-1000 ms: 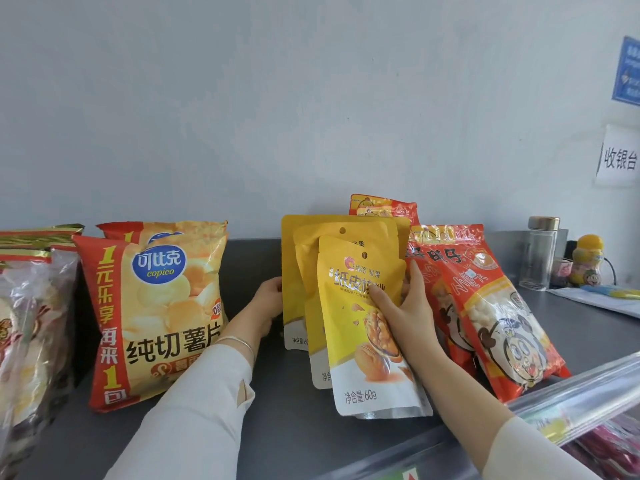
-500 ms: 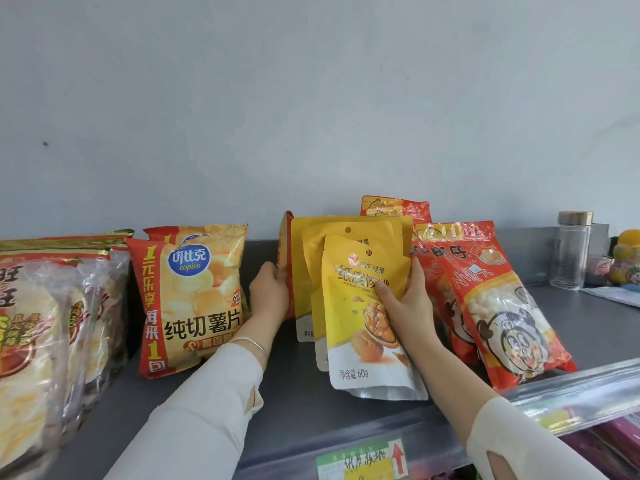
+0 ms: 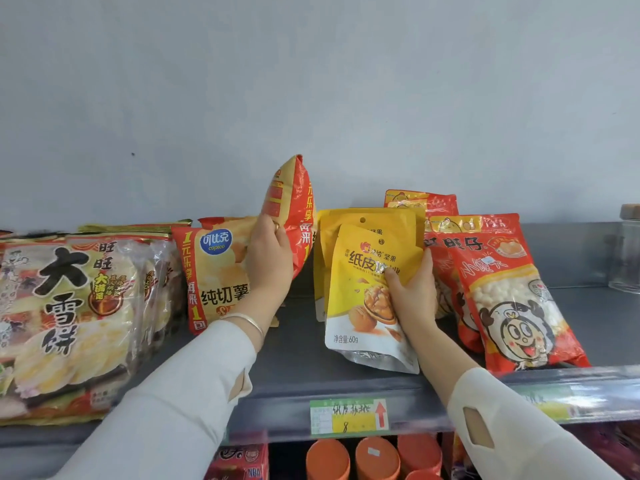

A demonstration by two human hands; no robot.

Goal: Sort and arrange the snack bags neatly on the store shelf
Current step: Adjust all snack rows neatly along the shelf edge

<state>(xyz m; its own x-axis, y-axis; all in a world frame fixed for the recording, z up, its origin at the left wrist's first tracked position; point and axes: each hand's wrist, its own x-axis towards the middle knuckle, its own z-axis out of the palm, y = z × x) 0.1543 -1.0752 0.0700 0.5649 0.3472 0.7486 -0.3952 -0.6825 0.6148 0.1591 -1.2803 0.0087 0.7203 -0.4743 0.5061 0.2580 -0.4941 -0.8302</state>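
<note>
Gripping chip bag (image 3: pixel 291 209) in left hand (image 3: pixel 270 261), raised edge-on, long axis upright, print mostly turned away; clutching walnut pouch (image 3: pixel 360 271) in right hand (image 3: pixel 414 296), upright on shelf (image 3: pixel 294 368), covering pouches (image 3: pixel 346 218) behind.

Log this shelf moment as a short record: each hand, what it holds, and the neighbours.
left hand: grips a chip bag, turned edge-on
right hand: grips front walnut pouch, yellow pouches behind it
left of hands: standing chips, rice crackers
right: red bags
surface: shelf
</note>
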